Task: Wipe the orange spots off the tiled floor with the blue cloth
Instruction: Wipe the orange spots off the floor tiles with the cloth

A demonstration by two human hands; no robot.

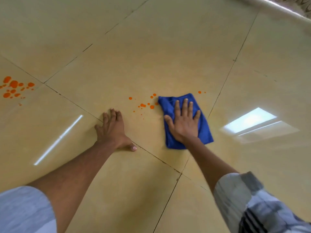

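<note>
Right hand (184, 121) lies flat, fingers spread, pressing the folded blue cloth (185, 120) on the tiled floor (151, 47); no grip, just palm pressure. Left hand (112, 130) is also flat and open on bare tile, holding nothing, prob. as support. Cloth's left edge touches the middle orange spots (144, 105). Two specks (200, 92) sit beyond the cloth's far right corner. Big far-left cluster (14, 88) is untouched. Judged early: most wiping is left.
</note>
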